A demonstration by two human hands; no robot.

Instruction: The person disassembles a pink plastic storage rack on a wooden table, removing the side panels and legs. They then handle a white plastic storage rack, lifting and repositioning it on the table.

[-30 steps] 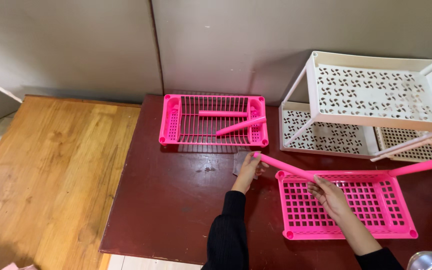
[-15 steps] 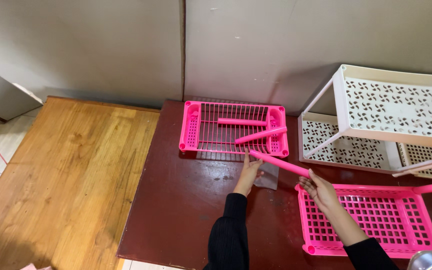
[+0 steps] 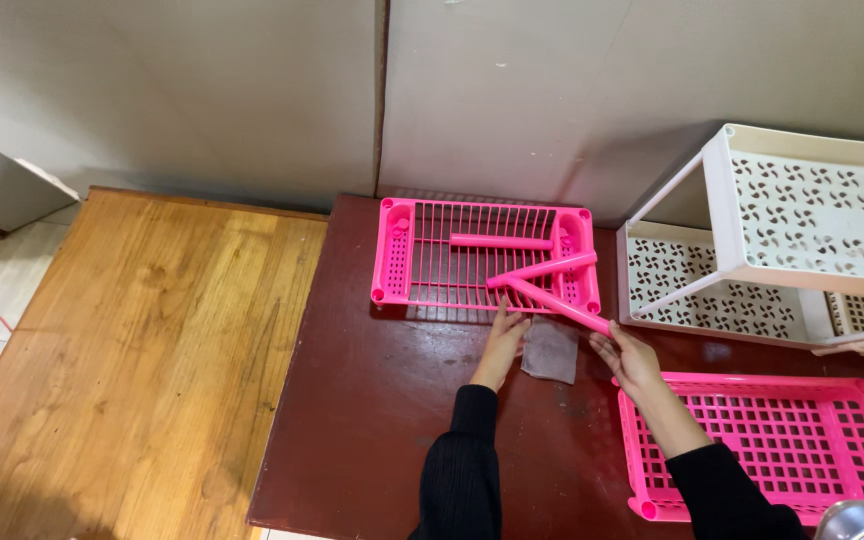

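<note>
Right hand (image 3: 624, 358) stretched forward, fingers clenched around the near end of a pink tube (image 3: 555, 304) angled over the pink tray's (image 3: 397, 262) front rim. Left hand (image 3: 505, 337) released, flat on the dark bench (image 3: 372, 410), fingertips touching that rim.

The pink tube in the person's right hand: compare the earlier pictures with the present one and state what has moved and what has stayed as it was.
The right hand has carried the pink tube away from the gridded pink tray so that its far end now lies over the slatted pink tray. The left hand stays at that tray's near edge. The two loose tubes inside and the white rack are unchanged.
</note>
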